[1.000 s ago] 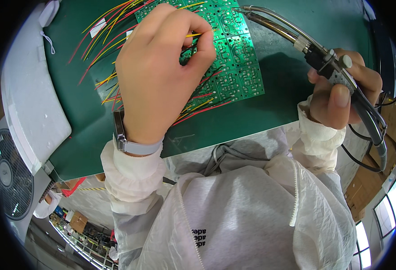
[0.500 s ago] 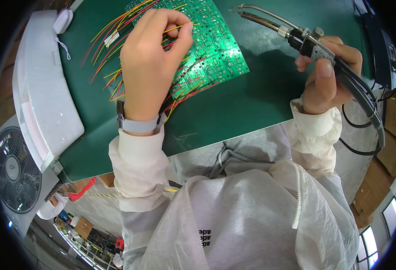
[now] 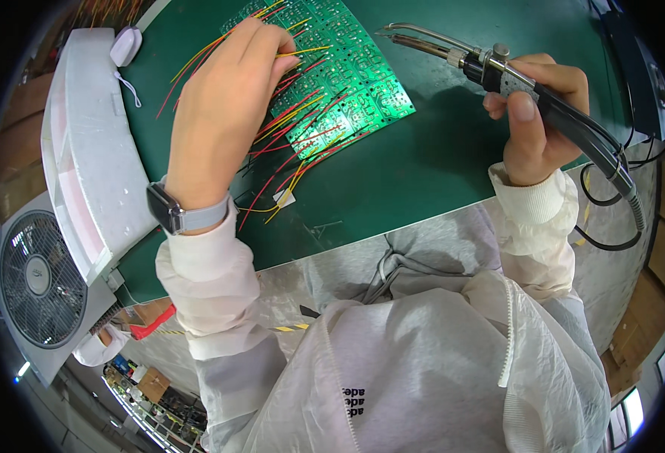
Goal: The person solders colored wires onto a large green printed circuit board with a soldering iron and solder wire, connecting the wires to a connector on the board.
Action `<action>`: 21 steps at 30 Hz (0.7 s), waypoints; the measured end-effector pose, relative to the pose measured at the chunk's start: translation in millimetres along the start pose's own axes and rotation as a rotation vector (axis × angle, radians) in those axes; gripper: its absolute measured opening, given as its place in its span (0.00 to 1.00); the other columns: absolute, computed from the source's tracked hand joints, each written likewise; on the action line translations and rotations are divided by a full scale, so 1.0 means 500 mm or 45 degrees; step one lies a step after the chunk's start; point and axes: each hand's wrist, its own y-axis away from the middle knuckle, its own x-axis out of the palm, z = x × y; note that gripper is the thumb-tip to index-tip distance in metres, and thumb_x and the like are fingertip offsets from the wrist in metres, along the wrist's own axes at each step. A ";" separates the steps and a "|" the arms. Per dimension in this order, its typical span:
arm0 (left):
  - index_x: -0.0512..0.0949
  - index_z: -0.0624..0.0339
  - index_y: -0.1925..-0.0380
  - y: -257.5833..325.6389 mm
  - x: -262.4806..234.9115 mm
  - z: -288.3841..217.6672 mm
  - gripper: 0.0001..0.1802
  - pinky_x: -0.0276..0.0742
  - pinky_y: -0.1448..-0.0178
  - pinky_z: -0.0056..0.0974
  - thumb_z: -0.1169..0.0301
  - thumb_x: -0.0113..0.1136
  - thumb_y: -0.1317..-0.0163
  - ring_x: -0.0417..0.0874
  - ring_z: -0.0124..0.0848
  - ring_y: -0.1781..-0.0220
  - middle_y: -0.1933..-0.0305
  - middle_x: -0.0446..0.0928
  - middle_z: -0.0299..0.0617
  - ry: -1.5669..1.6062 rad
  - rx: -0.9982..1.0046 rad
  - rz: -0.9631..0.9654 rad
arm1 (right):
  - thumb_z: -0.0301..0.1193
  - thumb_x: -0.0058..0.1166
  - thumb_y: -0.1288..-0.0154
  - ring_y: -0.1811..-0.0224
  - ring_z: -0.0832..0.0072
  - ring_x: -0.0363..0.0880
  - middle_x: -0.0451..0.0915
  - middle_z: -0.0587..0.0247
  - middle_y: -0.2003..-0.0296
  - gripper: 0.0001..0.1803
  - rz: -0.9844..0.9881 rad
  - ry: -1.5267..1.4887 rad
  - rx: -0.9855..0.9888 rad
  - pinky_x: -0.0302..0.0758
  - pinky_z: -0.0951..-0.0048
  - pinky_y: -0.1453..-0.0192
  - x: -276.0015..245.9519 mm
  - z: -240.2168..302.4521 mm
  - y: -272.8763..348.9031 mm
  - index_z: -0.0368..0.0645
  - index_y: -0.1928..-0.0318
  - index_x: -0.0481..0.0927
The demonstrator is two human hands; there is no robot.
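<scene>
A green circuit board panel (image 3: 378, 94) lies on the work mat, with red and yellow wires standing off its left and near sides. Over its left part, my left hand (image 3: 223, 98) is closed in a pinch on a yellow wire (image 3: 311, 50), whose end points right across the board. Part of the wire is hidden behind the fingers. My right hand (image 3: 544, 113) grips a soldering iron (image 3: 491, 68) with a thin metal tube running beside its barrel. The iron's tip is beyond the board's right edge, apart from the board.
The green mat (image 3: 332, 215) ends at a near edge in front of me. A white foam piece (image 3: 94, 151) stands at the left, with a small pale purple device (image 3: 126, 47) by it. A fan (image 3: 41, 279) is lower left. Dark equipment (image 3: 634, 75) stands at the right; the iron's cable (image 3: 623, 185) loops there.
My left hand has shifted left relative to the board, farther from the yellow wire's end, uncovering more wires. The iron in my right hand has moved slightly left. The view has shifted a little.
</scene>
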 end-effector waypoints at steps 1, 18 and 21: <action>0.69 0.60 0.70 0.003 -0.006 0.002 0.06 0.70 0.69 0.39 0.72 0.56 0.46 0.74 0.41 0.69 0.69 0.71 0.41 -0.046 0.011 0.057 | 0.36 0.54 0.41 0.81 0.78 0.72 0.74 0.55 0.76 0.16 0.001 0.012 0.004 0.69 0.82 0.78 0.000 0.000 0.000 0.33 0.65 0.68; 0.73 0.61 0.66 0.134 -0.049 0.038 0.04 0.67 0.67 0.35 0.76 0.51 0.42 0.73 0.38 0.67 0.66 0.71 0.41 -0.102 -0.395 -0.100 | 0.38 0.54 0.41 0.81 0.77 0.72 0.74 0.55 0.76 0.18 -0.019 0.001 0.012 0.70 0.82 0.78 -0.004 -0.002 0.006 0.33 0.64 0.69; 0.77 0.60 0.67 0.144 -0.067 0.001 0.05 0.62 0.72 0.29 0.76 0.53 0.42 0.70 0.27 0.72 0.67 0.71 0.38 -0.021 -0.609 -0.332 | 0.38 0.54 0.41 0.81 0.76 0.72 0.73 0.54 0.76 0.19 -0.032 -0.036 0.015 0.69 0.81 0.79 0.002 0.003 0.005 0.33 0.64 0.69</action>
